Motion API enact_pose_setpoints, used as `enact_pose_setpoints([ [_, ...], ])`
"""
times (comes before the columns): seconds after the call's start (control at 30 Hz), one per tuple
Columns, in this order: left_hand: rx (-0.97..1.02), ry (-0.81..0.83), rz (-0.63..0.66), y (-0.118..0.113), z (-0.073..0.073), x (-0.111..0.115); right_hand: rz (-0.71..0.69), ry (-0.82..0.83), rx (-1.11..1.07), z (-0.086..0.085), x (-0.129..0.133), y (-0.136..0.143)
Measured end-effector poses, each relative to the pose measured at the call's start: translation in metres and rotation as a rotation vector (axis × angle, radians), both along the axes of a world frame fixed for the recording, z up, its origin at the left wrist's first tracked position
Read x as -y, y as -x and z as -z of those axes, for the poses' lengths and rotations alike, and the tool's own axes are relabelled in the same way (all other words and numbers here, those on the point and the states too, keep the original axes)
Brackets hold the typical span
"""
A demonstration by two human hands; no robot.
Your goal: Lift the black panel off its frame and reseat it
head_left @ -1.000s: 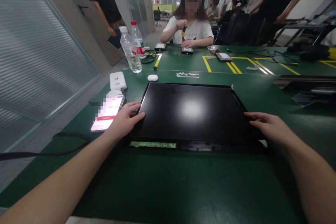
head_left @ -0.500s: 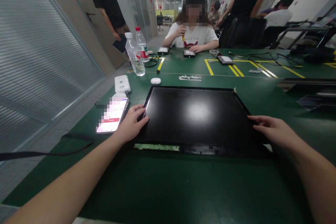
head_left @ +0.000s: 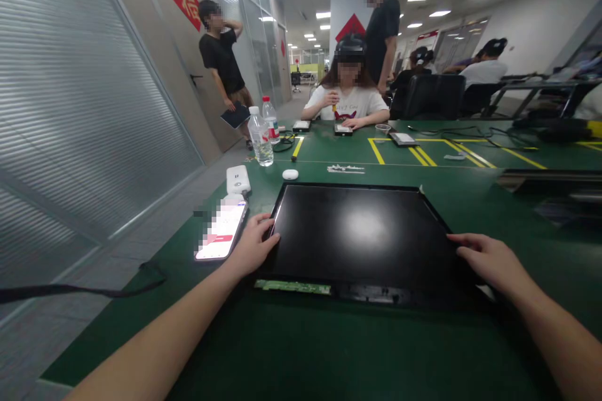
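Standing person (head_left: 383,31) is moving closer behind seated person (head_left: 350,100); screen (head_left: 338,232) is staying flat on green table (head_left: 348,351). Left hand (head_left: 253,248) and right hand (head_left: 491,260) are lightly gripping opposite side edges, fingers slightly parted, probably keeping it steady.

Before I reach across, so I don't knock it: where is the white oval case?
In the head view, left of centre, the oval case lies beyond the far left corner of the black panel, right of the white device.
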State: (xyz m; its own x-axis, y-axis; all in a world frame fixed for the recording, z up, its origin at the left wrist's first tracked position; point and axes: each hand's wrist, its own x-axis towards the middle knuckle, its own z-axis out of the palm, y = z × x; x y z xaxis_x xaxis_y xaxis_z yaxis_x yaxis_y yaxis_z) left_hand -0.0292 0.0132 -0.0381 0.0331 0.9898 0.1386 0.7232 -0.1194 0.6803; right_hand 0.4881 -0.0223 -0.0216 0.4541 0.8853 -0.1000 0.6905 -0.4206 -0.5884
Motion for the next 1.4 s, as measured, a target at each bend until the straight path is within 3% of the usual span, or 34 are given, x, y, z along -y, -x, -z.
enact_pose_setpoints([
  [0.47,0.169,0.039,-0.144,-0.01,0.002,-0.008,0.007,-0.051,-0.236,0.014,-0.01,-0.009],
  [0.67,0.191,0.001,-0.143,-0.013,-0.002,-0.008,-0.013,-0.044,-0.232,0.022,-0.02,-0.013],
  [1.0,0.202,0.005,-0.146,-0.014,-0.005,-0.012,-0.011,-0.077,-0.205,0.016,-0.035,-0.013],
  [1.4,0.221,0.014,-0.186,-0.021,-0.015,-0.009,0.028,-0.123,-0.127,0.027,-0.028,-0.005],
])
